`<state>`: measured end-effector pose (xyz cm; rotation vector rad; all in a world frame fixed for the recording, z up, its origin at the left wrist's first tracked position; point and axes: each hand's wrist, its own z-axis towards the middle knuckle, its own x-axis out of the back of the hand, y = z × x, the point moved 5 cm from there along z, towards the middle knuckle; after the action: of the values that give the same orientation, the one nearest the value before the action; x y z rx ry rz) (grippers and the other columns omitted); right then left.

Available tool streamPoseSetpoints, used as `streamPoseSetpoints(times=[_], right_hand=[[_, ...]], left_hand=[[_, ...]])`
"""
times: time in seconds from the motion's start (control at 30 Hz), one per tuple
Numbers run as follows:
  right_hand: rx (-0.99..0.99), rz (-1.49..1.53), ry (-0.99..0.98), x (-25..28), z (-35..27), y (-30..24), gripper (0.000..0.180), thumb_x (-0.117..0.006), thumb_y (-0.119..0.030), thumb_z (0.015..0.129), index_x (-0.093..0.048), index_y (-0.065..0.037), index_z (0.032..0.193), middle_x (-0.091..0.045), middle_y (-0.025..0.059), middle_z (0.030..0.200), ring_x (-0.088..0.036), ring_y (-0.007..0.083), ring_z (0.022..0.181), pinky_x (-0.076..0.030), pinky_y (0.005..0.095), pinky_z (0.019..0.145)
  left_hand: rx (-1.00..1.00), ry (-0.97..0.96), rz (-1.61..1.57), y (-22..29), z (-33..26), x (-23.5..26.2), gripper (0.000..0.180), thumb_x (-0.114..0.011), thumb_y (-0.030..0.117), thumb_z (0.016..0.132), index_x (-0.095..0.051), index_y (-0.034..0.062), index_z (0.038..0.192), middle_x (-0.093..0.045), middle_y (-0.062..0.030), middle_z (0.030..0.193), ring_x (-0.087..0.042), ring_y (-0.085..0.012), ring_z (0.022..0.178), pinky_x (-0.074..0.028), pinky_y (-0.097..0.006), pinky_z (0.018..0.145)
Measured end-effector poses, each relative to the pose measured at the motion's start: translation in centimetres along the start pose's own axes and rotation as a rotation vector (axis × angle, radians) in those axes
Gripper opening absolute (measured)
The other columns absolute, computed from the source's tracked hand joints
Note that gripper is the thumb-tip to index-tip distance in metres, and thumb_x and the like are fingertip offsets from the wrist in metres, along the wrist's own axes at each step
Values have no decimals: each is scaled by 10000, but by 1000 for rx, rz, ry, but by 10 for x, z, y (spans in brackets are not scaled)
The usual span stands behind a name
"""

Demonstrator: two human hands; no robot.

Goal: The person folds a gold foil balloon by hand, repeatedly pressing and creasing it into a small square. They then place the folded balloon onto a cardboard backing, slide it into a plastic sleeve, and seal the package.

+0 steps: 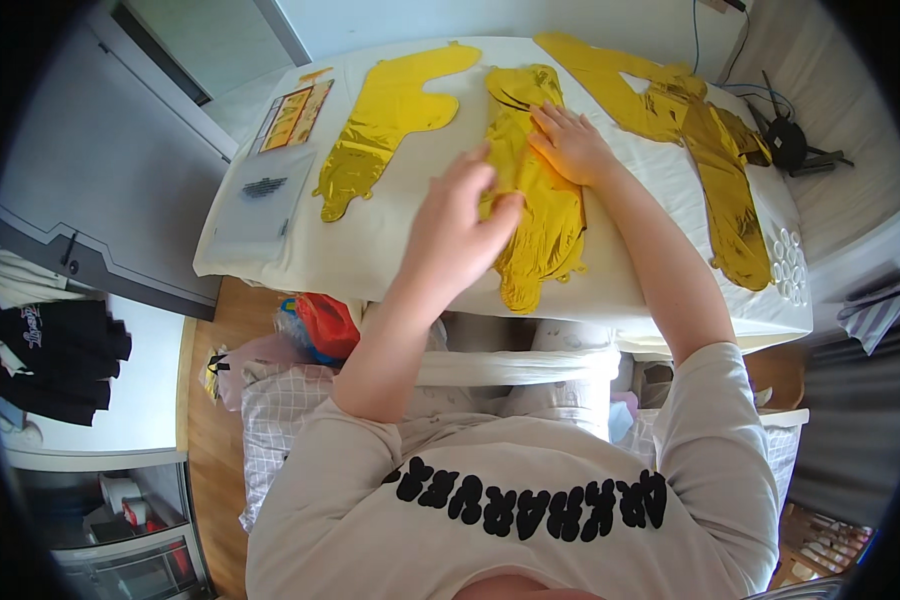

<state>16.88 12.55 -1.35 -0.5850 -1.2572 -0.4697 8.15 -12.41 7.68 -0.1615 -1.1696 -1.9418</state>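
A crumpled, flat gold foil balloon (542, 225) lies at the middle of the table in front of me. My right hand (575, 145) rests on its upper part, fingers stretched out and palm down. Over the balloon's left edge is my left hand (462, 210), thumb and fingers apart and slightly smeared by motion. Nothing shows in either hand. To the left lies a second flat gold foil balloon (390, 110), smoother than the middle one. A third gold foil balloon (670, 110), long and bent, stretches down the right side of the table.
A white cloth covers the table (355, 265). At its left are a clear plastic pouch (255, 205) and a printed packet (295, 117). Several small white rings (788, 268) lie at the right edge. A black router (788, 142) with cables sits at the far right.
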Motion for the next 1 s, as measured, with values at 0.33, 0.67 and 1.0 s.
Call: streamPoseSetpoints(times=[0.33, 0.67, 1.0], right_hand=[[38, -59, -6, 0, 2, 5, 582, -391, -416, 1107, -294, -194, 1637, -277, 88, 1707, -288, 257, 1565, -249, 520, 1260], [31, -70, -58, 0, 1, 2, 610, -372, -461, 1101, -289, -182, 1638, -267, 101, 1709, -259, 267, 1575, -227, 521, 1269], [5, -32, -74, 5, -2, -4, 632, -306, -501, 1108, -283, -161, 1640, -258, 103, 1712, -265, 267, 1572, -223, 507, 1273]], left_hand=[[168, -622, -15, 11, 25, -79, 387, -695, 364, 973, -604, -9, 928, -662, -135, 860, -661, -238, 861, -469, -440, 900], [349, -572, -238, -58, 68, -80, 295, -629, 355, 1047, -645, 76, 1140, -714, -73, 1087, -666, -146, 955, -533, -313, 854], [-97, -540, 275, -145, 120, -53, 649, -673, 472, 971, -580, 20, 1427, -527, -185, 1512, -496, -337, 1398, -410, -421, 1163]])
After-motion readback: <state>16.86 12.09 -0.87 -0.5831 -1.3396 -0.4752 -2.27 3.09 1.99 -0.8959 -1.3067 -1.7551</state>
